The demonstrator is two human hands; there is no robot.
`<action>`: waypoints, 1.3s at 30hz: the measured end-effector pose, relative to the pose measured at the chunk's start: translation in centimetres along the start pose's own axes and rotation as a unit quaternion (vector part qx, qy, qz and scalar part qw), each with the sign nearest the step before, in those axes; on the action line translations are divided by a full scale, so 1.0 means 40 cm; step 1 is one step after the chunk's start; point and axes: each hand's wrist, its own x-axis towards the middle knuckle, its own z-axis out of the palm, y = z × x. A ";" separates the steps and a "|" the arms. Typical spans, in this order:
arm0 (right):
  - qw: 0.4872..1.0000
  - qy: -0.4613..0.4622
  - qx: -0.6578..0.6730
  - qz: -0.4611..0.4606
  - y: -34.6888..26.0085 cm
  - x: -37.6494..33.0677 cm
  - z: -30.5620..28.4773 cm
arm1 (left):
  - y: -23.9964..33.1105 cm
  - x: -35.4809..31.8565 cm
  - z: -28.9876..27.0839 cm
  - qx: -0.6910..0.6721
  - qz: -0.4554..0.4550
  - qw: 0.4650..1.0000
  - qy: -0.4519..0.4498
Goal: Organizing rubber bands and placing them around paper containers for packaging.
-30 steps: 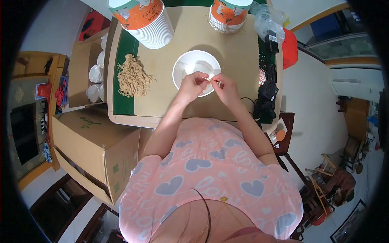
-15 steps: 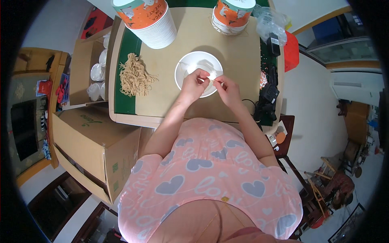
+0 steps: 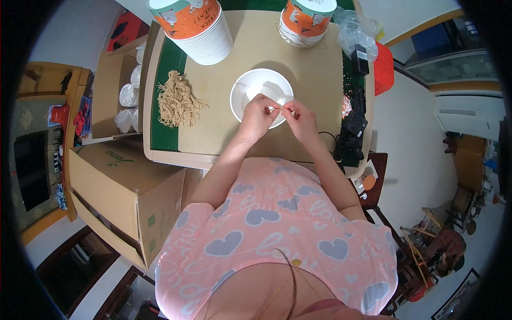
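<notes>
Head view: both hands meet over the white paper bowl, which sits near the middle of the table. The left hand and right hand each have a narrow pinch grip, fingertips together on a thin tan string stretched briefly between them just above the bowl's near rim. What the string does at the bowl itself is too fine to tell.

The step in hand appears to be fixing or knotting that string at the bowl. To do it well, I would judge that the pinches should stay close together and close to the rim, so the short span stays taut and the light bowl does not tip or slide. Resting the heels of the hands on the table beside the bowl would steady the fingertips.

To the left of the bowl lies a loose bundle of tan strings, well apart from it. Beyond the bowl, to the left, stands a tall stack of orange and white paper cups; beyond it to the right stands a second, shorter stack. Right of the bowl, along the table edge, black cables and adapters lie clear of the hands. An open cardboard box stands on the floor well left of the bowl.
</notes>
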 end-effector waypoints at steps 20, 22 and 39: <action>0.999 0.021 -0.009 -0.036 -0.004 0.007 -0.011 | -0.006 0.008 0.003 -0.017 -0.034 0.999 -0.003; 0.999 0.025 0.018 -0.014 0.007 0.010 -0.012 | -0.010 0.007 0.005 -0.018 -0.058 0.998 -0.003; 0.991 0.033 0.119 0.059 0.016 0.025 -0.030 | 0.000 0.008 0.006 -0.054 -0.066 0.996 -0.024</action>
